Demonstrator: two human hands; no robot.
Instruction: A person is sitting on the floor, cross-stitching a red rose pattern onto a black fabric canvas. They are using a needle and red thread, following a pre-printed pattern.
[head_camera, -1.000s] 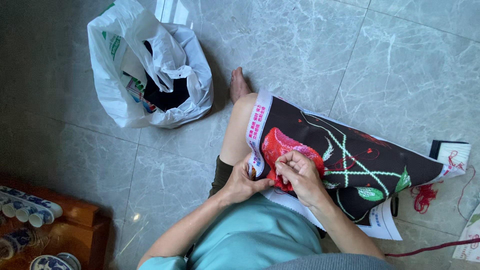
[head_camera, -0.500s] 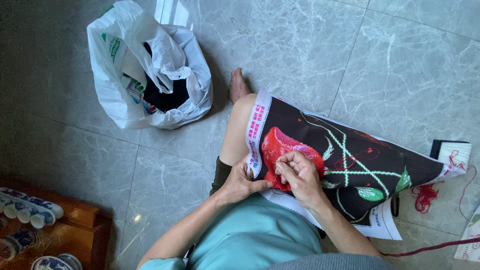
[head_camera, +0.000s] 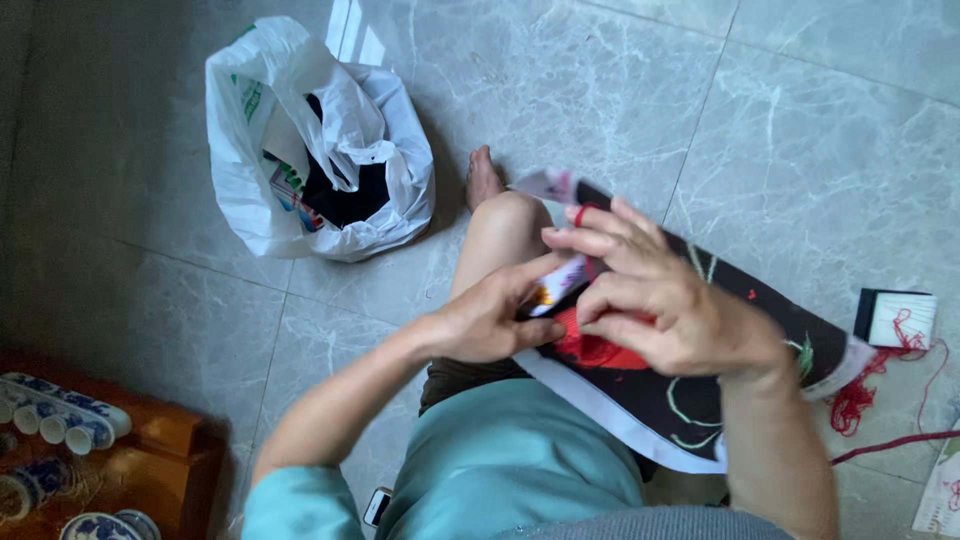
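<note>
A black embroidery cloth (head_camera: 700, 400) with a red flower and green stems lies across my lap and knee. My left hand (head_camera: 490, 320) holds the cloth's white left edge. My right hand (head_camera: 660, 300) is raised above the red flower, fingers pinched, a loop of red thread (head_camera: 581, 214) round one fingertip. Whether a needle is between the fingers is too small to tell. My bare knee (head_camera: 505, 235) and foot (head_camera: 483, 178) show beyond the cloth.
A white plastic bag (head_camera: 310, 150) with dark contents sits on the marble floor at upper left. Red thread (head_camera: 870, 390) and a black-and-white card (head_camera: 897, 318) lie at right. Blue-and-white cups (head_camera: 60, 420) stand on a wooden tray at lower left.
My right hand has lifted up off the red flower, drawing the thread upward. The left hand stays on the cloth's edge. The view has come closer.
</note>
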